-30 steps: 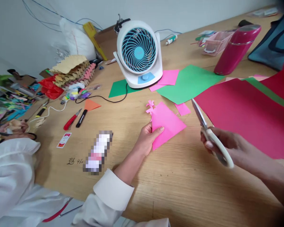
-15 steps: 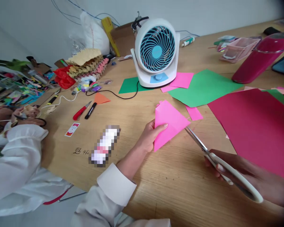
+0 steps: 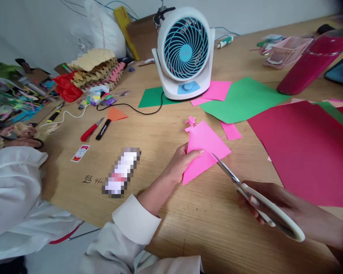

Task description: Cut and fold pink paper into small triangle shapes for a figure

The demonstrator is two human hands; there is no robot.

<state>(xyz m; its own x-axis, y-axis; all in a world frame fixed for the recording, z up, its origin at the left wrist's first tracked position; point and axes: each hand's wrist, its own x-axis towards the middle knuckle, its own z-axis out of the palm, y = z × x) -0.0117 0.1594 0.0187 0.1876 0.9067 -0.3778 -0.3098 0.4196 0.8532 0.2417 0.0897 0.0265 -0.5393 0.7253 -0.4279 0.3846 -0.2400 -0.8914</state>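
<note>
My left hand [image 3: 180, 163] pinches a folded piece of pink paper [image 3: 207, 139], thumb on top and fingers behind it. The paper is roughly triangular, held over the table [image 3: 171, 243]. Closed around the handles of a pair of white-handled scissors [image 3: 270, 213] is my right hand [image 3: 274, 199]. The blades look nearly together, and their tips lie over the lower right edge of the pink paper; whether they touch it I cannot tell. Small pink paper scraps [image 3: 191, 123] show just behind the paper's upper corner.
A white fan [image 3: 185, 53] stands at the back. Green [image 3: 246, 101] and dark red sheets [image 3: 305, 152] lie right, near a magenta bottle [image 3: 311, 64]. A phone [image 3: 122, 173], a red knife [image 3: 91, 130] and a black cutter [image 3: 103, 130] lie left. A co-worker's hands [image 3: 20, 135] hold scissors at far left.
The scissors have moved left, from beside the paper's right corner to over its lower edge. My left hand keeps hold of the pink paper. The view has shifted slightly.
</note>
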